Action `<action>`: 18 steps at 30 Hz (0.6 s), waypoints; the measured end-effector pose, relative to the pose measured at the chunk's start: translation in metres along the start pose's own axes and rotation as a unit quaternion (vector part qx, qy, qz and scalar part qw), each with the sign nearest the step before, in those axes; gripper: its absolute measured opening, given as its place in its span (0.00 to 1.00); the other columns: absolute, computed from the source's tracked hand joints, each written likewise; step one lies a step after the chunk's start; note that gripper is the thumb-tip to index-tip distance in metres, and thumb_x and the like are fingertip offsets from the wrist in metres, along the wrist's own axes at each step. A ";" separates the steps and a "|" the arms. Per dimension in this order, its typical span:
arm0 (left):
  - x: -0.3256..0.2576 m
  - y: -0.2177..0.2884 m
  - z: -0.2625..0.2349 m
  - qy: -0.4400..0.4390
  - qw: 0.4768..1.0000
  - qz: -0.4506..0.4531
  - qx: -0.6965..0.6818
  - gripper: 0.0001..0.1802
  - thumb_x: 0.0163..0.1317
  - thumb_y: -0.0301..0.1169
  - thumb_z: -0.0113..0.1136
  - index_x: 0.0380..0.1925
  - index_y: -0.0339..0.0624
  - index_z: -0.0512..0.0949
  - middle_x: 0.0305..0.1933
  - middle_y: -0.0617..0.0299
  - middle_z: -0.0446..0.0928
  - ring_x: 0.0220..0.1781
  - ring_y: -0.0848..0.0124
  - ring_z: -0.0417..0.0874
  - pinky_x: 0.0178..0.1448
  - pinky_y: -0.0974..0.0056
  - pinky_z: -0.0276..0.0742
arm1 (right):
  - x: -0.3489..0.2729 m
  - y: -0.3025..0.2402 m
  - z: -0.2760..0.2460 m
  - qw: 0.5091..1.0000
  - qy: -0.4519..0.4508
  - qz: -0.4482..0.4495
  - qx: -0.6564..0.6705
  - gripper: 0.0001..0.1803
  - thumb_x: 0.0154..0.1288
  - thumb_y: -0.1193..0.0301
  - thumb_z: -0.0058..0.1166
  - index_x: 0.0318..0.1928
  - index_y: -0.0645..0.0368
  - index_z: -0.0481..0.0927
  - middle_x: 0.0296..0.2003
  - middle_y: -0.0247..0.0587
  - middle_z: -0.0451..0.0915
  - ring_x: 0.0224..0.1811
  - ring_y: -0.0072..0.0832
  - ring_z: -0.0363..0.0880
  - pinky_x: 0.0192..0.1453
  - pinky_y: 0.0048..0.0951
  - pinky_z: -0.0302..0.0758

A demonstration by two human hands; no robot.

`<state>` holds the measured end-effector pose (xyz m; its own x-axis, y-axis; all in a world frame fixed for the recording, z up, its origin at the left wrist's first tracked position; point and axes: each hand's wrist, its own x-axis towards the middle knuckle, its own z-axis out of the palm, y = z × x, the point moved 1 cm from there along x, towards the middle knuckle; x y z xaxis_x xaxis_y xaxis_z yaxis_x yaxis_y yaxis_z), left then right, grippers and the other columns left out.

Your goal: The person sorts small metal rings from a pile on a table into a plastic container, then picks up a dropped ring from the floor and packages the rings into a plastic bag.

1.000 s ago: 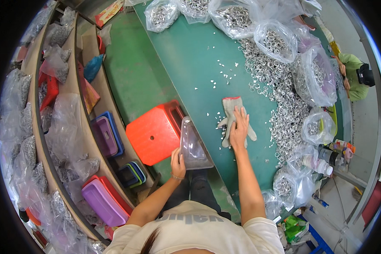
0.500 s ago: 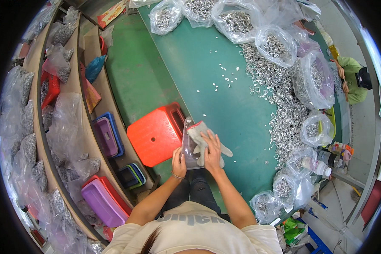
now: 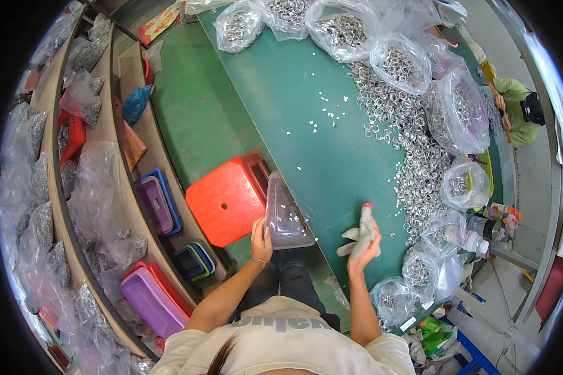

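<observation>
Left hand [image 3: 261, 240]: closed on left side of clear plastic tray [image 3: 286, 240]; thumb and underside contact hard to tell. Tray at left edge of green table [image 3: 306, 125], beside red stool [image 3: 222, 203], small white bits [image 3: 288, 215] inside. Right hand [image 3: 370, 245]: wrapped around grey glove [image 3: 365, 219], near ring pile [image 3: 419, 162].

Judgement, tray: probably light, thin, fairly stiff, smooth enough to slip, liable to crack under hard squeezing. Best held by rim, level against spilling. Glove: likely light, soft, limp, not slippery; best gripped at red-trimmed cuff or bunched in palm.
</observation>
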<state>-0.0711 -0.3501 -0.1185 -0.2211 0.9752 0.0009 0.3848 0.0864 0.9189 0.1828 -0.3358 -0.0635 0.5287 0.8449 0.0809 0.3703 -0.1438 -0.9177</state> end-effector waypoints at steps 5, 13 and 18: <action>-0.002 -0.001 -0.003 -0.009 1.000 -0.010 -0.003 0.16 0.60 0.21 0.42 0.48 0.28 0.67 0.49 0.44 0.68 0.51 0.54 0.70 0.58 0.60 0.63 | -0.029 -0.028 0.054 0.994 -0.072 -0.056 -0.053 0.23 0.54 0.81 0.32 0.52 0.68 0.68 0.54 0.47 0.70 0.65 0.46 0.55 0.69 0.45 0.44; -0.002 -0.001 -0.004 0.012 1.000 -0.016 -0.016 0.14 0.59 0.20 0.43 0.46 0.28 0.68 0.46 0.46 0.68 0.49 0.56 0.71 0.56 0.62 0.64 | -0.019 -0.069 0.115 0.966 -0.223 -0.096 0.094 0.22 0.51 0.85 0.31 0.47 0.68 0.70 0.49 0.53 0.73 0.57 0.46 0.67 0.65 0.42 0.55; 0.003 0.002 -0.010 0.011 0.999 -0.032 -0.021 0.14 0.60 0.21 0.43 0.46 0.28 0.68 0.46 0.47 0.68 0.49 0.57 0.71 0.55 0.63 0.65 | 0.099 -0.079 0.152 0.977 -0.081 -0.180 0.085 0.15 0.67 0.71 0.36 0.46 0.67 0.72 0.41 0.47 0.77 0.42 0.30 0.75 0.49 0.30 0.70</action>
<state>-0.0797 -0.3489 -0.1129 -0.2647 0.9630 -0.0504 0.3310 0.1398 0.9332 0.0897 -0.1619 -0.0419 0.2549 0.8973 0.3603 0.3712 0.2532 -0.8934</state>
